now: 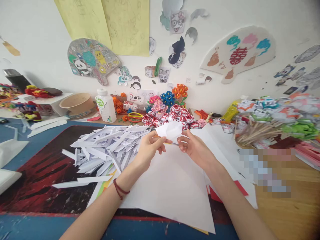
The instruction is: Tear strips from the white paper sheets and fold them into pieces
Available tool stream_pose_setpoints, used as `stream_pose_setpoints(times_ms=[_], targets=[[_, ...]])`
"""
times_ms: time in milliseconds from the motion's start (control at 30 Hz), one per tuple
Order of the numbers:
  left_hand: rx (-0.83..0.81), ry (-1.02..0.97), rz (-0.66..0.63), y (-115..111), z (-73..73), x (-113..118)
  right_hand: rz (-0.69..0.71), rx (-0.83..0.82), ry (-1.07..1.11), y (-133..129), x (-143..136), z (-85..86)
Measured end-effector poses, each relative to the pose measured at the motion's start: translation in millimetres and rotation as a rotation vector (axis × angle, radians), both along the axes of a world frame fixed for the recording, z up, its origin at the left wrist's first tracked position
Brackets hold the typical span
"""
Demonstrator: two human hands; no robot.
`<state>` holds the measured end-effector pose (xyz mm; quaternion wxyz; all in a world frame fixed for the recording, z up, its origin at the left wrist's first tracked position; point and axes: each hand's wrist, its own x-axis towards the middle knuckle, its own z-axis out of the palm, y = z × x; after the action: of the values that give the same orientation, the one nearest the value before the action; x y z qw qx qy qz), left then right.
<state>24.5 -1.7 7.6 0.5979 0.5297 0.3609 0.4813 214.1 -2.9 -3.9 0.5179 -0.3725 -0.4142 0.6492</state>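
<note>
A small folded white paper piece (pixel 170 130) is held up between both hands, above large white sheets (pixel 172 180). My left hand (pixel 151 146) pinches its left side between thumb and fingers. At its right edge is my right hand (pixel 192 146), with thumb and fingertips closed on the paper. A thin yellow-orange edge shows under the paper by my left fingers; what it belongs to is unclear. Left of my hands lies a heap of folded white paper strips (pixel 105 150), with two longer strips (pixel 82 181) in front of it.
Red-and-white paper flowers (pixel 175 116) stand behind my hands. A white bottle (pixel 106 106) and a round tan bowl (pixel 77 105) are at the back left. Wooden sticks with wrapped flowers (pixel 265 131) lie at the right, near red paper (pixel 240 188).
</note>
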Motion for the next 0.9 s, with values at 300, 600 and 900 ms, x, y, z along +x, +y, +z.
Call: stream_pose_setpoints(times_ms=[300, 600, 900], targets=[[0.008, 0.194, -0.017, -1.3, -9.8, 9.7, 0.042, 0.172, -0.400, -3.4, -13.1, -5.5], [0.077, 0.465, -0.030, 3.9, -14.4, 5.7, -0.066, 0.245, -0.479, -3.2, -13.4, -3.5], [0.192, 0.584, -0.040, 2.8, -15.8, 4.9, -0.030, 0.208, -0.450, -4.4, -14.1, -0.7]])
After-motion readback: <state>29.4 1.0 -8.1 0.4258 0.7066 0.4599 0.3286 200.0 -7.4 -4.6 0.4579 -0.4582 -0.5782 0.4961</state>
